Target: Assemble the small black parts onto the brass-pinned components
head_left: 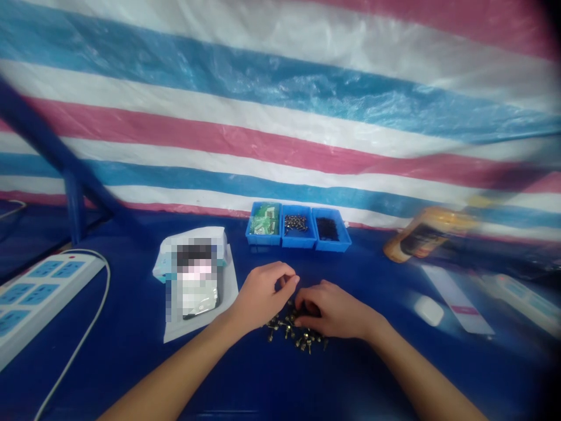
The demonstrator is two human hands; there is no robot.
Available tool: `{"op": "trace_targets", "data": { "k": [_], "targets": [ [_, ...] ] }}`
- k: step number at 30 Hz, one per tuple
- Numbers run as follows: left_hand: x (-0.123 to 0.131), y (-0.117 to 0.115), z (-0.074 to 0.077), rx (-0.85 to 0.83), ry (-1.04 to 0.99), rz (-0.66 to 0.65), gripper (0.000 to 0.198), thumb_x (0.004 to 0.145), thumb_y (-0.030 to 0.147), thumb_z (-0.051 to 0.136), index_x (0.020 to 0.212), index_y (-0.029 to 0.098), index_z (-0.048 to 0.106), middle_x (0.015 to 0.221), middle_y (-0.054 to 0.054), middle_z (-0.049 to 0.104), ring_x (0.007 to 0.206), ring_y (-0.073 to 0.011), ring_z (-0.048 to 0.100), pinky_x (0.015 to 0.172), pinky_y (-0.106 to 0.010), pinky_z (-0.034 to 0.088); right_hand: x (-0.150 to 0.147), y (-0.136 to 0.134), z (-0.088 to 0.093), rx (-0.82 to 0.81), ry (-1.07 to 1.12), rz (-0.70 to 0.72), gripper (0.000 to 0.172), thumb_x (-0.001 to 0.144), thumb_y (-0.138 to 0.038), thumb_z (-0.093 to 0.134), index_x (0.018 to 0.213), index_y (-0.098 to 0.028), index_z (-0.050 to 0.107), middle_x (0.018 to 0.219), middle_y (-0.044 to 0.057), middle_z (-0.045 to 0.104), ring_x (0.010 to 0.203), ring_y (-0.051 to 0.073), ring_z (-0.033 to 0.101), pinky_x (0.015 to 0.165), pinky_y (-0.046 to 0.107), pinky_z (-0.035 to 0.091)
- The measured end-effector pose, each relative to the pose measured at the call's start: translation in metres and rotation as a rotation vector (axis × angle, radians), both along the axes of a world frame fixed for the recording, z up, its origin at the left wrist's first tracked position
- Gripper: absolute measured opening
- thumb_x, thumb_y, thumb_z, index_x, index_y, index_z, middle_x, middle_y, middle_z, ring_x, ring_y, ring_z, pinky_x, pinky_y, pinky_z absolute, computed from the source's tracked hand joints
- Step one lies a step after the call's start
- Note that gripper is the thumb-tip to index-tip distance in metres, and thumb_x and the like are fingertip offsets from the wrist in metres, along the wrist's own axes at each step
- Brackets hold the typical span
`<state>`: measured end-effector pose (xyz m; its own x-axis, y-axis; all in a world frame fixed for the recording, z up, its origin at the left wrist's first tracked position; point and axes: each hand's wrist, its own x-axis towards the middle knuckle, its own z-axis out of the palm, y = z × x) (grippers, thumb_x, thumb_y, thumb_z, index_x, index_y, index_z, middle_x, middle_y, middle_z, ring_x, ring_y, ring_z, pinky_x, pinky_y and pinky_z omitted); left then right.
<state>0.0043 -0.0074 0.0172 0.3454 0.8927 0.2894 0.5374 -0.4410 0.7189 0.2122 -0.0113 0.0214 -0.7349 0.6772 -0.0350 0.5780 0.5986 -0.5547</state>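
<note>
1. Fingers (287, 273) of the left hand (260, 297) curl inward, nearly closed, with the tips meeting the thumb just above the heap; whether they pinch a tiny part, I cannot tell.
2. Right hand (331, 310) arches half closed, its fingertips bent down onto the heap's upper edge; nothing held shows.
3. Small brass-coloured standoffs (294, 336), or perhaps screws, lie scattered on the blue table cover (131, 362), directly beneath both hands.
4. Behind the hands, three joined blue plastic bins (298, 240) hold green circuit boards (265, 219), dark screws (295, 224) and small black parts (327, 229), left to right.
5. Left of the left hand lies a pixelated package (197, 280) on a white sheet (228, 304); farther left sits a white power strip (39, 298).
6. Right of the right hand, an amber bottle (427, 234) lies blurred.
</note>
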Motion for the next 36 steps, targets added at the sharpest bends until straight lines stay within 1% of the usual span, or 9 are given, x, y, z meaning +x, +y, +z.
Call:
{"op": "trace_targets", "data": {
  "k": [2,4,8,12,16,21,27,31,36],
  "targets": [
    [0.000,0.000,0.000,-0.007,0.010,-0.001,0.016,0.093,0.026,0.053,0.082,0.020,0.064,0.074,0.002,0.063,0.064,-0.0112,0.056,0.061,-0.024,0.041,-0.001,0.000,0.000,0.008,-0.002,-0.023,0.014,0.087,-0.036,0.067,0.089,-0.022,0.063,0.067,-0.005,0.065,0.060,0.012,0.058,0.057,0.025,0.031],
    [0.000,0.001,0.001,-0.009,0.017,-0.001,0.017,0.093,0.026,0.053,0.082,0.020,0.064,0.074,0.002,0.063,0.065,-0.0112,0.056,0.061,-0.024,0.041,-0.002,0.000,-0.001,0.032,-0.006,-0.056,0.018,0.087,-0.038,0.067,0.091,-0.022,0.062,0.069,-0.004,0.066,0.060,0.012,0.058,0.056,0.025,0.030],
    [0.000,0.001,0.002,-0.014,0.021,-0.018,0.017,0.094,0.026,0.052,0.082,0.020,0.063,0.075,0.002,0.064,0.065,-0.0111,0.056,0.062,-0.024,0.041,-0.006,0.000,-0.004,0.099,-0.021,-0.091,0.024,0.089,-0.043,0.064,0.097,-0.021,0.063,0.080,0.000,0.069,0.068,0.015,0.062,0.059,0.026,0.033],
    [0.000,0.001,0.001,-0.022,0.022,-0.019,0.015,0.093,0.025,0.053,0.082,0.021,0.063,0.076,0.003,0.063,0.066,-0.0106,0.056,0.063,-0.024,0.041,-0.008,0.001,-0.008,0.139,-0.028,-0.069,0.017,0.096,-0.036,0.056,0.101,-0.022,0.065,0.093,0.003,0.070,0.083,0.017,0.065,0.068,0.026,0.039],
    [-0.001,0.001,0.001,-0.018,0.023,-0.023,0.015,0.094,0.026,0.053,0.083,0.021,0.063,0.076,0.003,0.063,0.067,-0.0107,0.056,0.064,-0.024,0.040,-0.008,0.002,-0.010,0.155,-0.041,-0.075,0.017,0.097,-0.032,0.053,0.099,-0.021,0.066,0.090,0.003,0.070,0.082,0.018,0.065,0.068,0.026,0.041],
    [-0.001,0.001,0.002,-0.027,0.024,-0.021,0.016,0.094,0.027,0.052,0.083,0.021,0.063,0.077,0.003,0.063,0.067,-0.0104,0.056,0.063,-0.024,0.040,-0.006,0.002,-0.011,0.128,-0.003,-0.076,0.019,0.098,-0.024,0.049,0.104,-0.022,0.067,0.094,0.003,0.070,0.085,0.017,0.066,0.072,0.026,0.043],
    [-0.001,0.001,0.001,-0.034,0.031,-0.021,0.016,0.094,0.028,0.053,0.083,0.021,0.063,0.077,0.004,0.063,0.067,-0.0096,0.056,0.063,-0.024,0.040,-0.004,0.003,-0.008,0.081,0.024,-0.036,0.034,0.086,-0.011,0.054,0.113,-0.027,0.067,0.103,0.002,0.070,0.091,0.018,0.067,0.079,0.026,0.046],
    [-0.001,0.001,0.001,-0.032,0.026,-0.021,0.017,0.095,0.028,0.052,0.083,0.021,0.062,0.077,0.004,0.063,0.067,-0.0096,0.055,0.063,-0.024,0.040,-0.004,0.004,-0.007,0.082,0.038,-0.019,0.027,0.089,-0.015,0.055,0.110,-0.025,0.069,0.102,0.004,0.070,0.094,0.018,0.067,0.082,0.027,0.047],
    [-0.001,0.000,0.002,-0.028,0.019,-0.028,0.016,0.094,0.027,0.052,0.083,0.021,0.063,0.076,0.003,0.063,0.067,-0.0101,0.056,0.062,-0.024,0.040,-0.005,0.003,-0.007,0.086,0.023,-0.037,0.019,0.090,-0.018,0.056,0.106,-0.023,0.067,0.097,0.003,0.070,0.089,0.018,0.067,0.078,0.026,0.046]
  ]
}}
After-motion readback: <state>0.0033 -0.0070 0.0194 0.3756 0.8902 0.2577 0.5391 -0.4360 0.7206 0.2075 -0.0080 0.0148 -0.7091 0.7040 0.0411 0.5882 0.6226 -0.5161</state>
